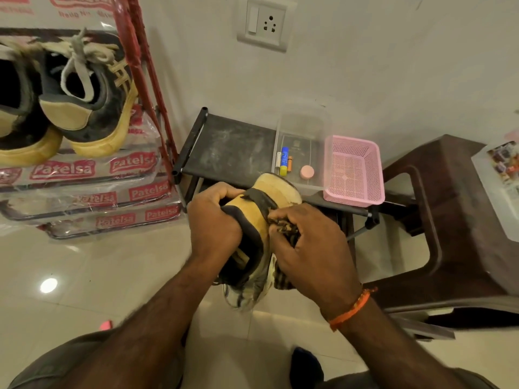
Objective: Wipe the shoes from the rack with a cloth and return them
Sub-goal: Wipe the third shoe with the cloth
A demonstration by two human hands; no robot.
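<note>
Head view, shoe between hands, cloth seemingly

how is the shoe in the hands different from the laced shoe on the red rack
The held shoe is gripped by the left hand while the right hand presses a cloth to it; the rack shoe sits untouched on its shelf. The rack shoe's pale laces show; the held shoe's are hidden. Both are dark with tan patches and yellowish soles.

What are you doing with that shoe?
A person is cleaning a yellow and black shoe. The left hand holds it by the opening, while the right hand presses a patterned cloth against its side. Two more shoes sit on the red rack to the left, waiting.
</note>
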